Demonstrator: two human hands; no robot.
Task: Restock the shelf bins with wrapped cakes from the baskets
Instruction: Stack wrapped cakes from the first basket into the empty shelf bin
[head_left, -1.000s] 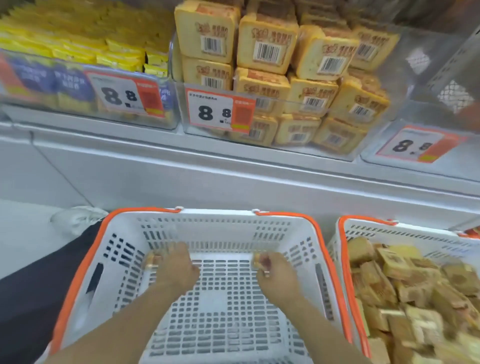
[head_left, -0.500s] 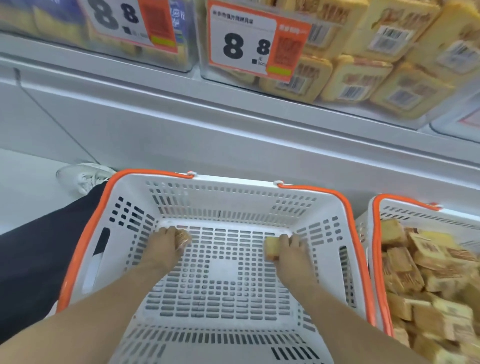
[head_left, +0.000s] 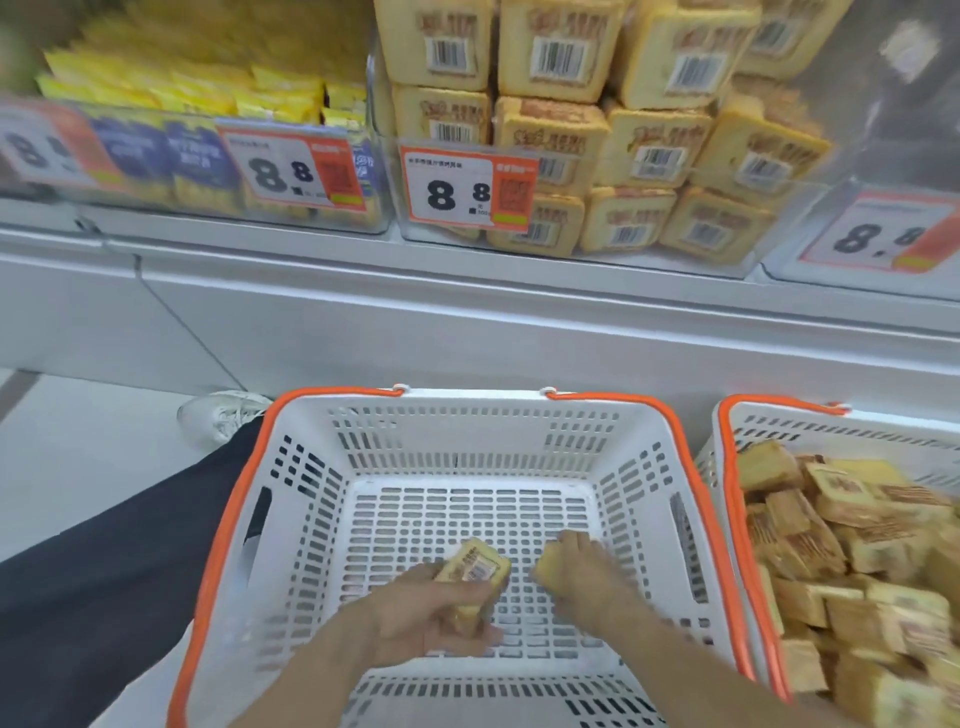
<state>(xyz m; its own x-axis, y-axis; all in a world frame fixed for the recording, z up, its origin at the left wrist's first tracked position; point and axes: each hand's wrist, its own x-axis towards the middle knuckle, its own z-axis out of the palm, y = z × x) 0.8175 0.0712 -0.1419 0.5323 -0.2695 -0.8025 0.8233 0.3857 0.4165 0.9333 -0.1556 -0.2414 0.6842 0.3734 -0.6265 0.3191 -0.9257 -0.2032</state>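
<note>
1. Head view: left hand (head_left: 421, 616) grasps a wrapped cake (head_left: 475, 571) over the white basket (head_left: 467, 441) floor.
2. Right hand (head_left: 587, 571) clutches another cake (head_left: 545, 569) beside it, mid-basket.
3. Full basket (head_left: 737, 467) at right.

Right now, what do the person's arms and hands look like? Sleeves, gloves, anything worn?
Both forearms are bare up to the bottom edge of the picture: no sleeves show. The left hand and right hand wear no gloves, and no watch, ring or wristband is visible, though motion blur hides fine detail. Lower down the person wears dark trousers and a white lace-up shoe.
</note>
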